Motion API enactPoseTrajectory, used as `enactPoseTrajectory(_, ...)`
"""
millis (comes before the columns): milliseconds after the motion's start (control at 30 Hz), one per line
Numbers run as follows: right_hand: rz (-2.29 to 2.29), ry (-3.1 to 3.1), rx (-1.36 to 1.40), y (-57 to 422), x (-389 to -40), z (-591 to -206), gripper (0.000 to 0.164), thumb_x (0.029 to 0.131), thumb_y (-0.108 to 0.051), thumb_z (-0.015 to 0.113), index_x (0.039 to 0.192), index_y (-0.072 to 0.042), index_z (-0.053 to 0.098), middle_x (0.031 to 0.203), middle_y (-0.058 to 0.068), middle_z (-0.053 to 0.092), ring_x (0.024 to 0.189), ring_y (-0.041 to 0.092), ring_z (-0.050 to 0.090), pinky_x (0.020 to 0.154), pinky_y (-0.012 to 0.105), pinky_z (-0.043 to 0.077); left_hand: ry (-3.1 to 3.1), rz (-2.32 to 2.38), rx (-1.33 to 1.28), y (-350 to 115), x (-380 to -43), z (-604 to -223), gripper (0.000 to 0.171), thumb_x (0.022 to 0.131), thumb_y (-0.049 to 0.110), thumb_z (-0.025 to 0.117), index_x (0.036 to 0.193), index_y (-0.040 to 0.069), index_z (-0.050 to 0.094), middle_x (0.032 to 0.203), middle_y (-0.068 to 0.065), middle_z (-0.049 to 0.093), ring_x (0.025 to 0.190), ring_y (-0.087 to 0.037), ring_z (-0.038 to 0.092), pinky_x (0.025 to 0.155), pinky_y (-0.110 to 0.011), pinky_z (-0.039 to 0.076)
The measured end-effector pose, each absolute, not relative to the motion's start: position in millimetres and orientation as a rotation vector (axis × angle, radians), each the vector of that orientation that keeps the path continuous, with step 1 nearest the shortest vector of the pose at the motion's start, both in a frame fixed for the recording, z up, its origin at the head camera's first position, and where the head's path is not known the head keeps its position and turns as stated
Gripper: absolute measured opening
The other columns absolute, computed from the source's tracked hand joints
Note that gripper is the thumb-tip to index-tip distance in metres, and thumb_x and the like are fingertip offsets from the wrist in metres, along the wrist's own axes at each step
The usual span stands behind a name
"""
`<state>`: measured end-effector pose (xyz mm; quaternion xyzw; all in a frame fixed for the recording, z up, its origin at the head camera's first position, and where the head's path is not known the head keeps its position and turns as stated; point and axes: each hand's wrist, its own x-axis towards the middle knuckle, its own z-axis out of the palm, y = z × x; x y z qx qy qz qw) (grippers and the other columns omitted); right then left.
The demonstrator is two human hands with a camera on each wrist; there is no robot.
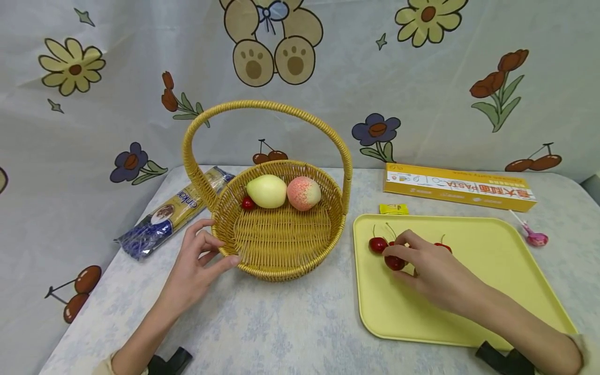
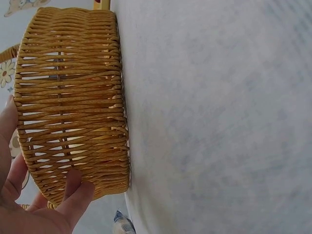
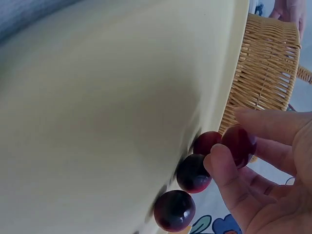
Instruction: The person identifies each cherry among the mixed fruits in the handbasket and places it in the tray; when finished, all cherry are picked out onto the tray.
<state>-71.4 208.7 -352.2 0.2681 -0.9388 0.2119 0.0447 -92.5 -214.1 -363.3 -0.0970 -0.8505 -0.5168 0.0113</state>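
Observation:
A yellow wicker basket [image 1: 281, 272] with a tall hoop handle stands mid-table. Inside lie a pale yellow-green fruit [image 1: 266, 191], a peach [image 1: 304, 193] and a red cherry [image 1: 248, 203]. My left hand [image 1: 197, 260] holds the basket's left front rim, with fingertips against the outer weave [image 2: 78, 112]. Over the yellow tray [image 1: 469, 312], my right hand [image 1: 433, 271] pinches a dark red cherry [image 3: 240, 146] between thumb and fingers. Other cherries [image 1: 377, 245] lie on the tray around that hand, partly hidden by it in the head view.
A blue-and-yellow plastic packet [image 1: 175, 211] lies left of the basket. Behind the tray are a long orange pasta box [image 1: 459, 187] and a small yellow packet [image 1: 394, 209]. A pink lollipop [image 1: 536, 238] lies by the tray's far right corner. A printed cloth hangs behind the table.

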Motion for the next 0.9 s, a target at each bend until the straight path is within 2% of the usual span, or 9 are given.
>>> enactPoseTrajectory(133, 0.655, -2.854, 0.845, 208.3, -69.5, -355.2, 0.029, 0.079, -0.002, 0.082, 0.105, -0.012, 0.074, 0.099, -0.003, 0.053, 0.063, -0.001, 0.043, 0.052, 0.018, 0.042, -2.655, -1.614, -0.299, -213.5, -92.5, -363.1, 0.029, 0.089, 0.011, 0.076, 0.097, -0.001, 0.050, 0.152, -0.014, 0.022, 0.128, -0.042, 0.044, 0.104, -0.051, 0.042)
enactPoseTrajectory(433, 0.620, -2.886, 0.842, 207.9, -69.7, -361.9, 0.025, 0.080, -0.006, 0.082, 0.102, -0.014, 0.074, 0.096, -0.005, 0.053, 0.072, 0.003, 0.050, 0.058, 0.021, 0.048, -2.654, -1.606, -0.299, -213.6, -90.3, -362.5, 0.029, 0.088, 0.009, 0.076, 0.097, -0.001, 0.051, 0.152, -0.014, 0.023, 0.126, -0.043, 0.047, 0.103, -0.052, 0.043)
enactPoseTrajectory(633, 0.605, -2.945, 0.827, 206.5, -70.4, -361.7, 0.024, 0.081, -0.009, 0.082, 0.103, -0.017, 0.074, 0.098, -0.005, 0.053, 0.069, 0.003, 0.049, 0.058, 0.021, 0.048, -2.644, -1.603, -0.317, -213.5, -90.0, -362.3, 0.028, 0.089, 0.009, 0.075, 0.097, -0.001, 0.051, 0.152, -0.015, 0.023, 0.126, -0.044, 0.046, 0.102, -0.052, 0.043)
enactPoseTrajectory(900, 0.535, -2.965, 0.813, 206.5, -68.3, -360.9, 0.028, 0.079, -0.010, 0.084, 0.105, -0.014, 0.074, 0.101, -0.002, 0.055, 0.067, 0.003, 0.049, 0.059, 0.022, 0.050, -2.647, -1.604, -0.315, -213.1, -91.1, -362.0, 0.028, 0.089, 0.009, 0.075, 0.097, -0.001, 0.051, 0.152, -0.014, 0.023, 0.126, -0.044, 0.047, 0.103, -0.050, 0.043)
